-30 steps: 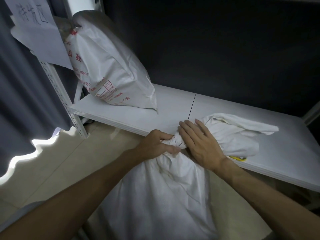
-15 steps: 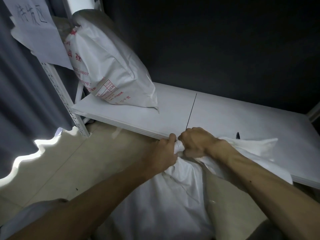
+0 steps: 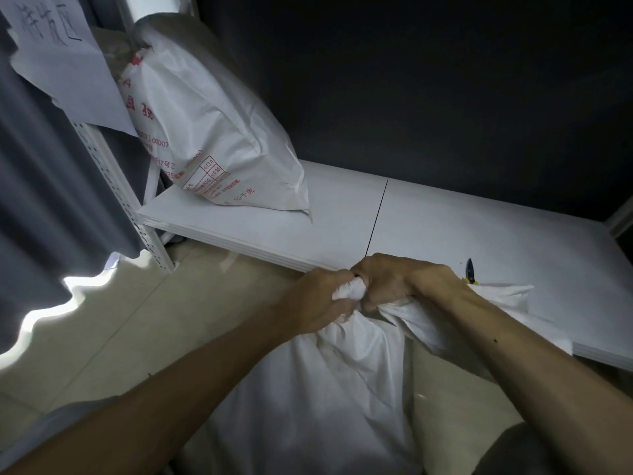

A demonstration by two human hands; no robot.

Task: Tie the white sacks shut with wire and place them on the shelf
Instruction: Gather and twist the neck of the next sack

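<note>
Curtain cloth [image 3: 51, 200], grey, hangs down the left side, and a paper sheet [image 3: 58, 66] with handwriting hangs in front of it near the top. Just right of that we see the perforated white post [image 3: 113, 186] of the shelf [image 3: 496, 241]. A printed sack [image 3: 219, 125], white with red lettering, stands tilted on the far left end of the shelf, leaning toward the post. A thin dark line [image 3: 376, 216] crosses the shelf board from far to near; we cannot tell whether it is a seam or a wire.

At the near edge of the shelf the 2 hands meet. The left hand [image 3: 318, 301] is clenched around the gathered neck of the plain white sack [image 3: 318, 399], whose body sits below the shelf edge, in front of the pale floor [image 3: 113, 337]. Touching it, the right hand [image 3: 390, 286] grips the same neck from the other side, fingers curled under, and we see a tuft of cloth between the 2 fists. Right of that wrist, the sack's loose top [image 3: 510, 296] lies on the shelf. Just beyond it we spot a small tool [image 3: 471, 270] with a dark tip and a yellow part, mostly hidden by the cloth.
</note>
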